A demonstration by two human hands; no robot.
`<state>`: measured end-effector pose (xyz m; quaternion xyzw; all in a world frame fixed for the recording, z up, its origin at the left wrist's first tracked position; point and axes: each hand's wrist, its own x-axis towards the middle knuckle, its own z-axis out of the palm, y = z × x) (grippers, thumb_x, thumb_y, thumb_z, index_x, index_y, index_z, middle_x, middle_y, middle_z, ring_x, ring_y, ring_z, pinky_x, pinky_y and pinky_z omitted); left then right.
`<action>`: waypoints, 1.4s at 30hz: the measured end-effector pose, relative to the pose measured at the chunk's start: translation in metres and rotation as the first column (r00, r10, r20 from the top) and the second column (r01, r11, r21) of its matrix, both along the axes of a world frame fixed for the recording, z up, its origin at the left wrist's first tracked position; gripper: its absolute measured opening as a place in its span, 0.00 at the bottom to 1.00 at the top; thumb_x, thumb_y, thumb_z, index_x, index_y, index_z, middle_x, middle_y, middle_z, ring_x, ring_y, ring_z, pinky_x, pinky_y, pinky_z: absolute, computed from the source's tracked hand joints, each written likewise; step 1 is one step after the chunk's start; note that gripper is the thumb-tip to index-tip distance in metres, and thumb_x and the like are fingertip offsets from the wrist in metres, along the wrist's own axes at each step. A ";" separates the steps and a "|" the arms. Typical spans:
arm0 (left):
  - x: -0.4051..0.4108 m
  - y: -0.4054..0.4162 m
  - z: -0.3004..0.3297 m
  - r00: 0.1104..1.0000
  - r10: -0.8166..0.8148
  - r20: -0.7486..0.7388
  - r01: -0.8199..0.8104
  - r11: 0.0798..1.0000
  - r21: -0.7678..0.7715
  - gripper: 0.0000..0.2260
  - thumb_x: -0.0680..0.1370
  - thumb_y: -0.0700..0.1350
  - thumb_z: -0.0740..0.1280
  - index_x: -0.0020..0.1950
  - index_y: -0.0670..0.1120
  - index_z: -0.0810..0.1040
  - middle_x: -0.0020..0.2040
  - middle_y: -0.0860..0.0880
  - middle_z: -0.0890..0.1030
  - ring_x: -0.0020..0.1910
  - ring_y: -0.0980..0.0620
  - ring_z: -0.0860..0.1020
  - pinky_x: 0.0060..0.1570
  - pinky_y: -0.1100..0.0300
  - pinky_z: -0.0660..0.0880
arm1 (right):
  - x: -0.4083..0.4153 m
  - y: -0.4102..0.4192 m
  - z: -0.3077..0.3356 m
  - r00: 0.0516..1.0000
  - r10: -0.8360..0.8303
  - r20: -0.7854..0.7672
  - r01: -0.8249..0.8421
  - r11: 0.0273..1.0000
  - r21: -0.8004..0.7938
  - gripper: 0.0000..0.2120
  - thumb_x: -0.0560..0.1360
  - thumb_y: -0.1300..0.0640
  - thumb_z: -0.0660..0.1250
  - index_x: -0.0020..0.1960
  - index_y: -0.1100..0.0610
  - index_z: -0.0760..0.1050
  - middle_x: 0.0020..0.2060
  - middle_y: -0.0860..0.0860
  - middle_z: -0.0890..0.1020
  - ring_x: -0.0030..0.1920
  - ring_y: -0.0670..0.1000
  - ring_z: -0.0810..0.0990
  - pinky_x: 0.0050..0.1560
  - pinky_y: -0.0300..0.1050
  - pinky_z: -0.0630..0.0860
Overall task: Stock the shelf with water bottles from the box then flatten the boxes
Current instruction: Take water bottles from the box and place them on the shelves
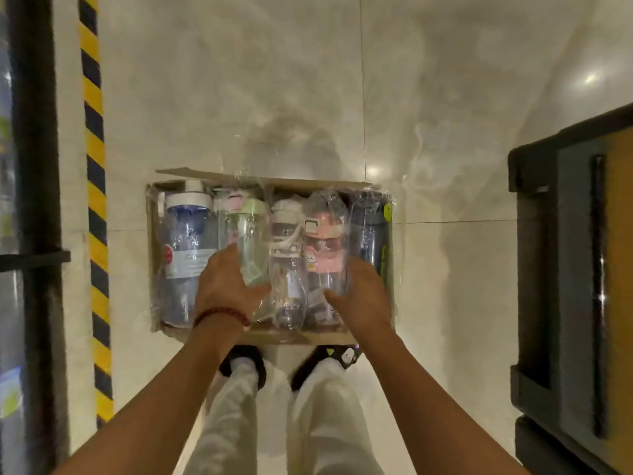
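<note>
two hands [294,286] grip clear glossy cylindrical bottles [253,241]

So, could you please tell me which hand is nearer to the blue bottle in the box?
Left. The left hand holds the green-capped bottle beside the blue bottle; the right hand is at the pink one, farther away.

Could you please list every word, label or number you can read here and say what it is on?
None can be read.
Blue bottle label: print too blurred.
Green-lidded bottle tag: too small.
Pink bottle: a cartoon sticker, no legible words.
Box: no print visible.
</note>
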<state>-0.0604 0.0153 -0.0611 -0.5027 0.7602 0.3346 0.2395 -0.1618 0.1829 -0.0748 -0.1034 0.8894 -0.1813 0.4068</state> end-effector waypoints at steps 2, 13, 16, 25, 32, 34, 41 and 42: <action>-0.004 -0.004 -0.031 0.999 0.037 -0.001 -0.037 0.998 -0.042 0.38 0.66 0.52 0.76 0.71 0.48 0.62 0.67 0.43 0.70 0.63 0.43 0.71 0.62 0.47 0.71 | -0.005 0.000 -0.035 0.998 -0.020 0.055 0.020 1.000 0.008 0.28 0.69 0.52 0.74 0.65 0.56 0.68 0.60 0.53 0.74 0.61 0.54 0.73 0.58 0.49 0.73; -0.022 -0.001 -0.090 0.967 0.255 0.005 -0.251 0.953 -0.170 0.40 0.65 0.58 0.75 0.68 0.41 0.62 0.64 0.43 0.72 0.62 0.43 0.72 0.56 0.54 0.70 | 0.013 -0.031 -0.105 0.951 -0.310 0.003 0.309 0.947 0.086 0.45 0.64 0.49 0.78 0.71 0.60 0.55 0.61 0.59 0.71 0.59 0.60 0.74 0.55 0.53 0.75; -0.026 -0.008 -0.088 0.938 0.347 -0.017 -0.348 0.934 -0.085 0.39 0.64 0.55 0.77 0.68 0.42 0.63 0.63 0.44 0.73 0.60 0.44 0.73 0.50 0.56 0.69 | 0.015 -0.033 -0.104 0.920 -0.391 -0.005 0.391 0.919 0.050 0.40 0.62 0.52 0.79 0.65 0.58 0.59 0.57 0.57 0.74 0.54 0.59 0.76 0.52 0.54 0.77; -0.001 -0.029 0.008 0.895 0.419 -0.154 -0.402 0.906 0.132 0.38 0.65 0.49 0.78 0.70 0.46 0.63 0.62 0.48 0.72 0.63 0.47 0.71 0.57 0.58 0.68 | 0.012 -0.040 -0.007 0.871 -0.487 0.069 0.492 0.865 -0.105 0.33 0.63 0.57 0.78 0.61 0.53 0.63 0.45 0.48 0.76 0.41 0.47 0.77 0.39 0.41 0.75; 0.020 -0.062 0.150 0.802 0.482 -0.353 -0.455 0.875 0.164 0.39 0.63 0.45 0.79 0.70 0.43 0.65 0.61 0.47 0.73 0.60 0.48 0.72 0.57 0.56 0.71 | 0.021 -0.077 0.136 0.846 -0.509 0.158 0.533 0.790 -0.303 0.32 0.63 0.61 0.78 0.62 0.54 0.66 0.46 0.51 0.80 0.42 0.48 0.80 0.36 0.39 0.74; 0.025 -0.069 0.188 0.756 0.503 -0.419 -0.479 0.861 0.169 0.39 0.61 0.47 0.80 0.68 0.43 0.67 0.58 0.48 0.72 0.57 0.50 0.72 0.53 0.59 0.70 | 0.020 -0.086 0.175 0.865 -0.476 0.155 0.497 0.778 -0.385 0.33 0.59 0.59 0.77 0.61 0.54 0.68 0.46 0.53 0.81 0.41 0.50 0.82 0.37 0.41 0.77; 0.052 -0.076 0.312 0.570 0.560 -0.602 -0.596 0.785 0.166 0.40 0.52 0.55 0.74 0.62 0.48 0.69 0.51 0.54 0.76 0.53 0.50 0.76 0.46 0.59 0.74 | 0.018 -0.101 0.317 0.953 -0.294 0.066 0.273 0.749 -0.603 0.27 0.64 0.66 0.77 0.55 0.52 0.67 0.42 0.45 0.78 0.37 0.41 0.79 0.32 0.27 0.72; 0.056 -0.073 0.330 0.544 0.558 -0.626 -0.610 0.776 0.162 0.40 0.49 0.57 0.73 0.60 0.49 0.69 0.49 0.56 0.75 0.51 0.52 0.76 0.42 0.63 0.72 | 0.020 -0.100 0.334 0.967 -0.253 0.039 0.220 0.746 -0.628 0.26 0.64 0.66 0.77 0.55 0.53 0.67 0.42 0.45 0.78 0.36 0.39 0.79 0.32 0.26 0.71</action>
